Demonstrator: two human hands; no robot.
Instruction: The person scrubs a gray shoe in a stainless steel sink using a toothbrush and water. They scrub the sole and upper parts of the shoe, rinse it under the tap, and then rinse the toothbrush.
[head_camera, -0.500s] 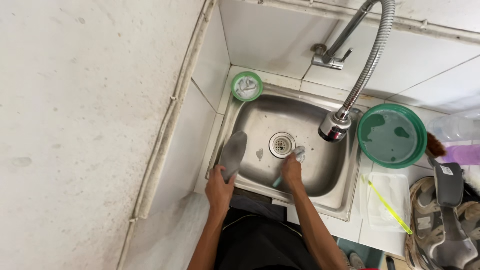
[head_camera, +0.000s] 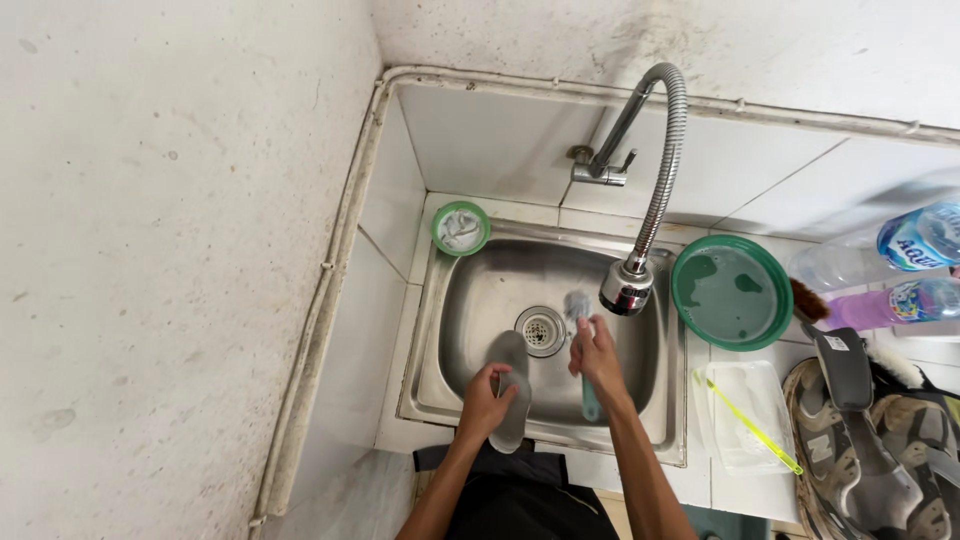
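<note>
Over the steel sink, my left hand grips a grey shoe insole by its near end, its far end pointing toward the drain. My right hand holds a long brush with a pale blue handle, bristle head up just under the faucet's spray head. The two hands are close together above the basin. No water stream is visible.
A small green cup with a cloth sits at the sink's back left corner. A green basin, clear tray with a yellow-green toothbrush, bottles and grey shoes crowd the counter on the right. A wall stands at left.
The insole has swung from the sink's left side toward the middle, near the drain. My right hand with the brush has lifted toward the spray head. The view has shifted closer.
</note>
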